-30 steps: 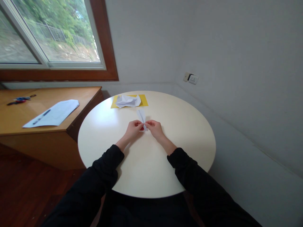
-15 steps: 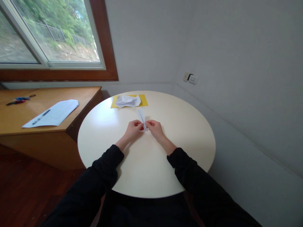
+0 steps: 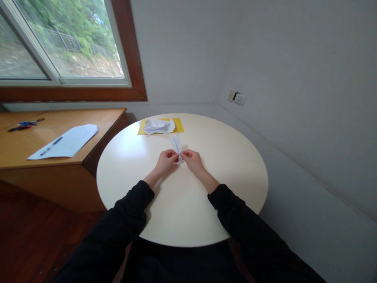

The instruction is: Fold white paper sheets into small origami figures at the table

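Fingertips (image 3: 182, 154) edge slightly closer; left hand (image 3: 166, 160) and right hand (image 3: 193, 160) pinch folded white paper (image 3: 176, 144) between them, flared end beyond.

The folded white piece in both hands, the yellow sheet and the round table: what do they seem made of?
Folded white piece: probably matte paper, thin and creased.
Yellow sheet: paper or thin card, flat and evenly coloured; hard to tell which.
Round table: smooth, slightly glossy top, perhaps laminate, judging by its bright glare.

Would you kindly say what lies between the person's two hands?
The head view shows a folded white paper, pinched by the left hand and right hand.
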Available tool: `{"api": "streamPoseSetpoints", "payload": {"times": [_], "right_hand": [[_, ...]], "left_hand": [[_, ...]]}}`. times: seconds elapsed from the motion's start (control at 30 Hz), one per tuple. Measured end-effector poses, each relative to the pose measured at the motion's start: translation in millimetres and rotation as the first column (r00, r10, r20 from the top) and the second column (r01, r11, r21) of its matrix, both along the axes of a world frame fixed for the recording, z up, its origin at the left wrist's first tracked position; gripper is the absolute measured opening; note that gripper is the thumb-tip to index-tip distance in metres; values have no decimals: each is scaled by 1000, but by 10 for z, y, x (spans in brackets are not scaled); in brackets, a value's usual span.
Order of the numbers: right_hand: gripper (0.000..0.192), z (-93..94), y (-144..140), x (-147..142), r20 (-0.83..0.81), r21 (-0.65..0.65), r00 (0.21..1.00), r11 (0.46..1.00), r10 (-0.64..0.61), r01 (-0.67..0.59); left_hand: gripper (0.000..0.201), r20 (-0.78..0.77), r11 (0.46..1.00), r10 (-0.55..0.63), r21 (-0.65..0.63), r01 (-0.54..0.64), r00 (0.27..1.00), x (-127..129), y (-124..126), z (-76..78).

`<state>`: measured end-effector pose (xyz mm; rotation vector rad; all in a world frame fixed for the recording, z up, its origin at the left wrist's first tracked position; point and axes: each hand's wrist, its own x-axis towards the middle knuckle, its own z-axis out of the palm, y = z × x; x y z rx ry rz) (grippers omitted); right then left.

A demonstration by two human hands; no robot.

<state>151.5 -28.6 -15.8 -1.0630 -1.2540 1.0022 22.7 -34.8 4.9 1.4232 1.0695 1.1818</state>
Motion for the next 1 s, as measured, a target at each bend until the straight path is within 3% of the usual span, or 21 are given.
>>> {"api": "streamPoseSetpoints", "payload": {"times": [0.2,0.53,0.77,1.0], "right_hand": [[16,7,-15,-1,-9,-16,1000,1000,5,-5],[20,82,-47,0,26,-25,999,1000,18,-17],[28,42,-56,-13,112,116,992,991,59,-72],[19,24,-54,-4,183,240,982,971,-47,2]], "left_hand": [[11,-4,1000,15,8,-15,1000,-4,13,-25],[15,385,962,4,-253,101,923,-72,70,0],[8,555,898,-31,-349,267,831,-95,130,-39],[7,613,817,-70,-417,397,787,-96,106,14]]}}
